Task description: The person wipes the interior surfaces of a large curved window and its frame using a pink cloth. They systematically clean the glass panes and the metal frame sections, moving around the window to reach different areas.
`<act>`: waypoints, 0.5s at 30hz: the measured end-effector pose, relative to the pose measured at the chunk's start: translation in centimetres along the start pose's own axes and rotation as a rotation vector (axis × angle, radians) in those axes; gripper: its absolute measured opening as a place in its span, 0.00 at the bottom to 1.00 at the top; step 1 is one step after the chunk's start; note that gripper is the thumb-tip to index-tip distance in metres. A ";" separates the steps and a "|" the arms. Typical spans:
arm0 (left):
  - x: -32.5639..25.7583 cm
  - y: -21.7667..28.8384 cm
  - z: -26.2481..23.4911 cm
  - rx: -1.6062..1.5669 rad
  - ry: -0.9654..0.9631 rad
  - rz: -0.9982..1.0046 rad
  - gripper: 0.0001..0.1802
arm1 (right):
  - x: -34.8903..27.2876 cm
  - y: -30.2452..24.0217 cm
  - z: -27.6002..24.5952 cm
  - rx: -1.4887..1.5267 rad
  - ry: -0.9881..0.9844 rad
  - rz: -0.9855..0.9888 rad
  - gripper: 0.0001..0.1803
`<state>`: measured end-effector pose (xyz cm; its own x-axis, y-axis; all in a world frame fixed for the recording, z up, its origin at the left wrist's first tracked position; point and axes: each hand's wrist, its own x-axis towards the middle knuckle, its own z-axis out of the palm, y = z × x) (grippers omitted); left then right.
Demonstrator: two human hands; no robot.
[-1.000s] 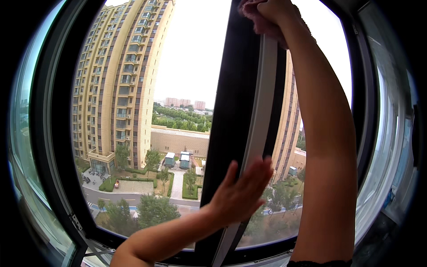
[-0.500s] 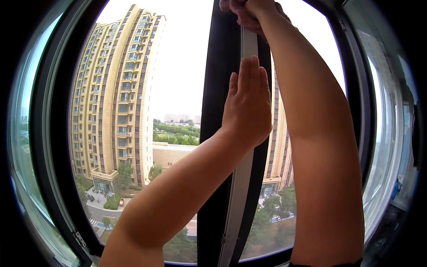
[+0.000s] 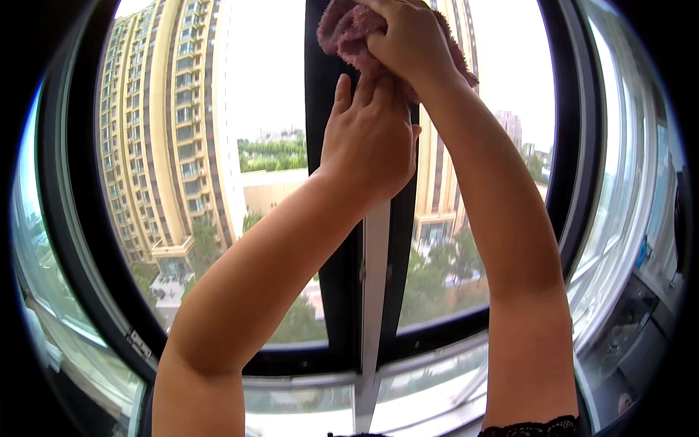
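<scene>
A fluffy dusty-pink cloth [image 3: 352,35] is bunched under my right hand [image 3: 412,40], whose fingers curl over it high on the window frame. It lies against the dark upright post [image 3: 336,320] between two panes. Just below, my left hand [image 3: 369,138] rests flat on the same post, fingers pointing up and stretched out. Its fingertips reach the lower edge of the cloth, and whether they touch it I cannot tell. A pale grey strip [image 3: 375,255] runs down the post beneath my left hand.
Window panes stand on both sides, with a tall beige building [image 3: 156,131] beyond the left one. A metal hinge [image 3: 138,342] sits on the left frame. Low down runs a grey crossbar [image 3: 291,380] with lower panes under it. At the right is a dark grey surface [image 3: 619,364].
The view has tilted down, bringing the lower crossbar into sight. My right hand and the cloth have come down the post, close to my left hand, which stays flat on it.
</scene>
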<state>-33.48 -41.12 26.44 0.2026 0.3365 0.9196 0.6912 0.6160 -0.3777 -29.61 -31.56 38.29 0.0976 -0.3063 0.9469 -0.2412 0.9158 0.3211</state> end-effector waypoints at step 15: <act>-28.8 11.8 -5.0 -0.242 -0.695 -0.021 0.30 | -32.7 -16.0 -2.8 -0.249 -0.315 0.225 0.23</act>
<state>-27.73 -47.14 -3.99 -0.2431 0.7499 0.6153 0.8404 0.4796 -0.2524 -26.19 -35.50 2.12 -0.2384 -0.1217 0.9635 0.0202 0.9913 0.1301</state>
